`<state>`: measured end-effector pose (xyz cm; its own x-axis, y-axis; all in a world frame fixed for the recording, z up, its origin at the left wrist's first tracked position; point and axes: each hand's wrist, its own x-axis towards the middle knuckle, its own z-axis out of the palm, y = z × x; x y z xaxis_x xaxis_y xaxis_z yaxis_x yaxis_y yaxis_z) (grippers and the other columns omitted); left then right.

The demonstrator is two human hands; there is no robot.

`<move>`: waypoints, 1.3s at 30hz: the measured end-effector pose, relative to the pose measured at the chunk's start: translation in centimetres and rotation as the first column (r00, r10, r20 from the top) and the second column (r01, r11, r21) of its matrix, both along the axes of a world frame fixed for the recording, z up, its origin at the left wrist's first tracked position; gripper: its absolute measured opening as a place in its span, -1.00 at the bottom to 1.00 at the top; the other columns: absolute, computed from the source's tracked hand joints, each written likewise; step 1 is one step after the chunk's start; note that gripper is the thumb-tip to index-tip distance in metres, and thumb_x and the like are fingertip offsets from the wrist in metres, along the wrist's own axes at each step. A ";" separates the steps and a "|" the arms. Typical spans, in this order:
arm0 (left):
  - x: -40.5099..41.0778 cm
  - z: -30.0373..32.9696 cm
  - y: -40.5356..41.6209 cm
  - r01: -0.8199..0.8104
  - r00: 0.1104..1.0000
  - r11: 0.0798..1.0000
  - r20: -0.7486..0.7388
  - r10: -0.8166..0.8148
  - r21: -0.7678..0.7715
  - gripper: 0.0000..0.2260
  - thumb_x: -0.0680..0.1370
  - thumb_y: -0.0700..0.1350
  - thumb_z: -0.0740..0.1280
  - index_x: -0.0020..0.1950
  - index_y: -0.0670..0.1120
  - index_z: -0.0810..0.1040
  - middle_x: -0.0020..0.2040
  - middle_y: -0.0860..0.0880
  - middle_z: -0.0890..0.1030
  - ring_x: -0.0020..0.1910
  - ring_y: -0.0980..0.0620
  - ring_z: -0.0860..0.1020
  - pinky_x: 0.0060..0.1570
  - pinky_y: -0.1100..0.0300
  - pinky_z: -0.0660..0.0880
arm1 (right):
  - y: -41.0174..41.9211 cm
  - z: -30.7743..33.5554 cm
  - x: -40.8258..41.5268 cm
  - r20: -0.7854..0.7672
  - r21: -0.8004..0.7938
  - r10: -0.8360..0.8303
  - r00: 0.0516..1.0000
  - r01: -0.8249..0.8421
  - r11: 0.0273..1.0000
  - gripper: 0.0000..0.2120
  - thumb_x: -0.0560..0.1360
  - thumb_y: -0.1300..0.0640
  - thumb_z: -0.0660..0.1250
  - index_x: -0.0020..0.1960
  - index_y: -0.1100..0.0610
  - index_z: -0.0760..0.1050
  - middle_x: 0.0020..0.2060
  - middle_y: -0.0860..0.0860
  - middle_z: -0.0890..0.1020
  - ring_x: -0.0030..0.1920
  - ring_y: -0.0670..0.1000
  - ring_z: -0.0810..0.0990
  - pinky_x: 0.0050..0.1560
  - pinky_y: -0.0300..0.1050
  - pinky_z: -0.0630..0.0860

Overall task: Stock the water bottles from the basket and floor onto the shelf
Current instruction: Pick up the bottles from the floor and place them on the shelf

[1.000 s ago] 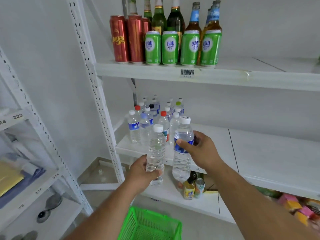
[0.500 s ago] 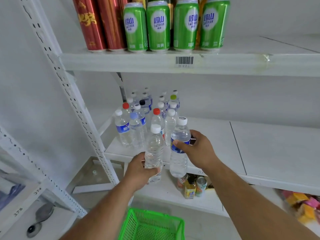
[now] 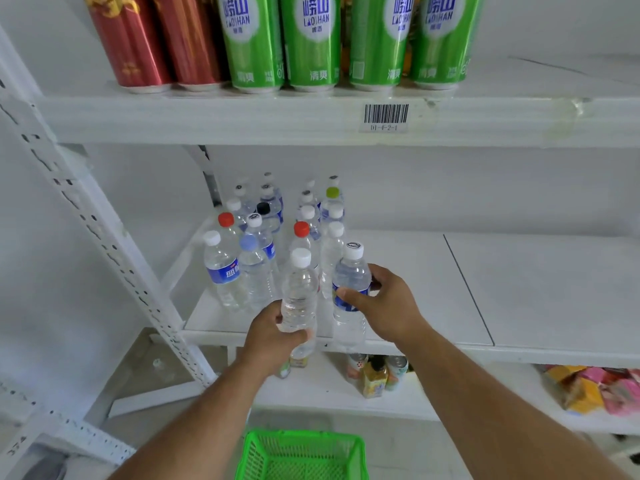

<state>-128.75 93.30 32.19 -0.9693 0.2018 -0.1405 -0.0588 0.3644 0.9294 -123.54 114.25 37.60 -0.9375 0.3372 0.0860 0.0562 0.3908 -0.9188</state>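
Two bottles held at the shelf (image 3: 433, 327) front edge: left hand (image 3: 273, 336) fingers grip unlabelled bottle (image 3: 298, 292); right hand (image 3: 384, 303) fingers grip blue-labelled bottle (image 3: 349, 296); green cans (image 3: 311, 39) read "LAOSHAN"; barcode tag (image 3: 385, 117) "D1-4-2-1"; green basket (image 3: 301, 455) below.

White-walled storeroom, metal racking.
White wall (image 3: 450, 188) behind hands; perforated upright (image 3: 114, 251) left of them; pale floor (image 3: 398, 445) below.
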 end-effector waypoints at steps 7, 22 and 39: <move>-3.2 -1.9 0.4 0.040 0.999 0.999 -0.010 -0.040 0.007 -0.60 0.34 -0.14 0.56 0.07 0.19 0.56 0.00 0.15 0.63 0.05 0.18 0.57 0.03 0.14 0.54 | -2.0 -0.6 -2.4 0.014 0.007 -0.034 0.999 0.034 0.999 -0.77 0.38 -0.02 0.52 -0.09 -0.28 0.53 -0.15 -0.38 0.64 -0.11 -0.29 0.58 -0.22 -0.46 0.41; -8.9 -5.9 1.8 0.083 0.996 0.997 -0.038 -0.083 -0.009 -0.53 0.31 -0.16 0.59 0.12 0.17 0.54 0.08 0.12 0.63 0.09 0.17 0.57 0.06 0.20 0.50 | -2.2 -3.5 -6.6 0.050 -0.036 -0.076 0.996 0.078 0.996 -0.67 0.31 0.01 0.51 -0.07 -0.37 0.54 -0.08 -0.33 0.65 -0.02 -0.29 0.58 -0.08 -0.36 0.46; -10.1 -7.1 1.7 0.165 0.985 0.981 -0.035 -0.169 -0.106 -0.43 0.34 0.00 0.58 0.29 0.11 0.46 0.20 0.12 0.55 0.20 0.10 0.50 0.20 0.07 0.51 | -2.5 -3.9 -7.0 0.094 -0.020 -0.077 0.993 0.079 0.997 -0.65 0.37 -0.06 0.52 0.07 -0.29 0.48 -0.05 -0.30 0.63 0.02 -0.26 0.57 -0.06 -0.44 0.42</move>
<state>-138.81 95.01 25.07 -0.9289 0.3479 -0.1272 0.0506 0.4593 0.8868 -130.51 111.71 33.68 -0.9117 0.4108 -0.0089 0.1711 0.3597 -0.9172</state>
